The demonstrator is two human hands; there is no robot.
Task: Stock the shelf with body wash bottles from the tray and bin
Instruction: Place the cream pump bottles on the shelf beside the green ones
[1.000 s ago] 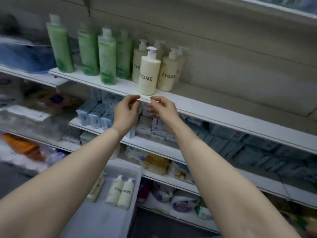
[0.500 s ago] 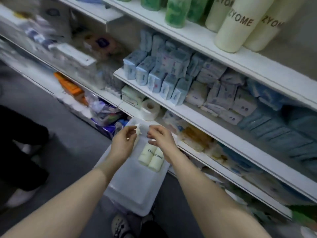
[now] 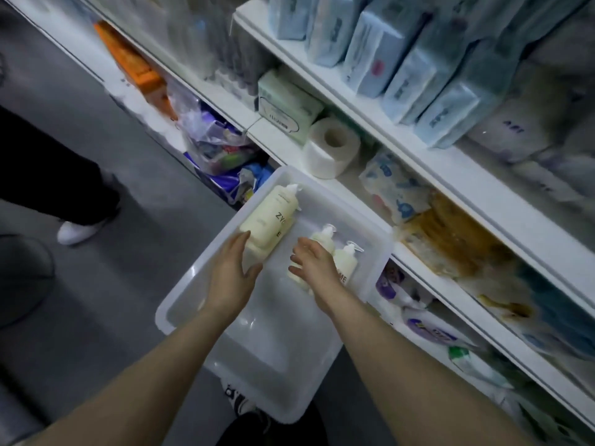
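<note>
A translucent white bin (image 3: 180, 304) sits low in front of the shelving. Cream body wash pump bottles lie in its far end: a large bottle (image 3: 270, 217) at the left, stacked on another, and two smaller bottles side by side at the right, one (image 3: 346, 262) showing clearly. My left hand (image 3: 230, 272) hovers open with its fingertips at the base of the large bottle. Fingers spread, my right hand (image 3: 314, 265) rests on the nearer small bottle (image 3: 323, 238) and covers most of it.
White shelves (image 3: 450, 165) run diagonally at the right with blue tissue packs (image 3: 412, 56), a toilet roll (image 3: 331, 146), a green pack (image 3: 286, 104) and bagged goods. Another person's dark trouser leg and white shoe (image 3: 77, 230) stand on the grey floor at the left.
My view has dropped from the upper shelf of standing bottles down to the bin. Both hands have come down from the shelf edge into the bin, onto the lying bottles.
</note>
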